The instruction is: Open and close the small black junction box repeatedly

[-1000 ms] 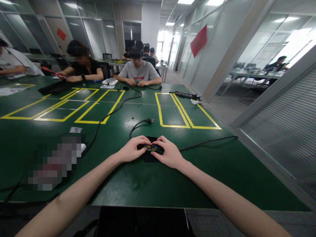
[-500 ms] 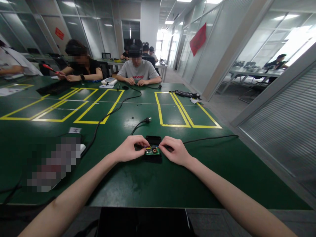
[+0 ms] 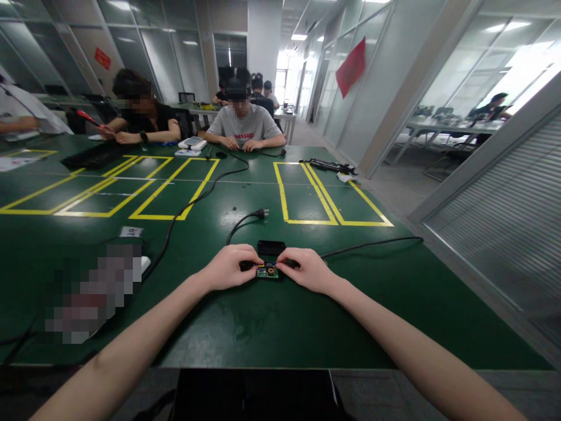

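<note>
Between my two hands lies a small green circuit board (image 3: 267,271) with a copper coil and colored wires. My left hand (image 3: 228,266) pinches the end of a black power cable (image 3: 236,225) at the board's left edge, by a yellow wire. Fingers of my right hand (image 3: 307,269) are closed on another black cable (image 3: 372,243) at its right edge, where thin wires meet the board. Just behind stands an open black plastic casing half (image 3: 271,248). What lies under the board is mostly hidden.
A two-pin plug (image 3: 263,213) lies beyond my hands. Yellow tape outlines (image 3: 311,223) mark the green table (image 3: 280,327). At left are a blurred-out object (image 3: 94,298) and a paper label (image 3: 131,231). Co-workers sit opposite; a folded black tripod (image 3: 328,167) lies far right.
My right hand drew away from the board, then closed in again on the wires at its right side. The dark casing part seen below the board earlier is now barely visible.
</note>
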The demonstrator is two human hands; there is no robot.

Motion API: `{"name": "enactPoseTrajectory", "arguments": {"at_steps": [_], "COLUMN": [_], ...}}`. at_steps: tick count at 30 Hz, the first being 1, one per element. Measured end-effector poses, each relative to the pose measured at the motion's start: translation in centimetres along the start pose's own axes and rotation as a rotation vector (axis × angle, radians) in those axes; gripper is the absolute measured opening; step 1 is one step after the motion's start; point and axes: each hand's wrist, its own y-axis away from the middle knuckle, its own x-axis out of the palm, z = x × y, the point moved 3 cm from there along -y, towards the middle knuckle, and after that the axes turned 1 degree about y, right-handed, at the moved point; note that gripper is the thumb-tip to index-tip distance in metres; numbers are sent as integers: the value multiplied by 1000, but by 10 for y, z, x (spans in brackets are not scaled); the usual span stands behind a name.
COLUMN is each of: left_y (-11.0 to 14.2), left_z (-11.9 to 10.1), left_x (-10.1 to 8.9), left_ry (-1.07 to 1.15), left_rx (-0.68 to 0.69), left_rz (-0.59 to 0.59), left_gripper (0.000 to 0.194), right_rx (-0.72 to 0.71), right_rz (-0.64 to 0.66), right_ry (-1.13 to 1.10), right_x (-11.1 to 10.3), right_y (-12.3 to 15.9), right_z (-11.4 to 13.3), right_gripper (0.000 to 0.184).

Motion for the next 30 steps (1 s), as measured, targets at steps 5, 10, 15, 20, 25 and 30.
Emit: {"name": "enactPoseTrajectory", "arguments": {"at_steps": [5, 10, 15, 20, 25, 30], "left_y": [-1, -3, -3, -3, -3, -2], "left_z": [-1, 0, 1, 1, 2, 4], "left_x": [-3, -4, -1, -2, -1, -2], "left_ry": [-1, -19, -42, -39, -14, 8], "left_rx": [-2, -34, -45, -28, -19, -25], "left_rz": [28, 15, 10, 14, 24, 9], "left_gripper": [19, 18, 17, 18, 21, 23], "right_rx": [-23, -29, -55, -31, -13, -60], "right_rz": [-40, -99, -47, -10, -72, -125], "right_ry": [29, 55, 34, 27, 85, 149], "right_x": [-4, -7, -6, -4, -5, -7], "right_y": [1, 1, 2, 2, 2, 2], "right_z": [0, 0, 3, 2, 2, 6], "right_gripper": [10, 15, 8, 2, 4, 6]}}
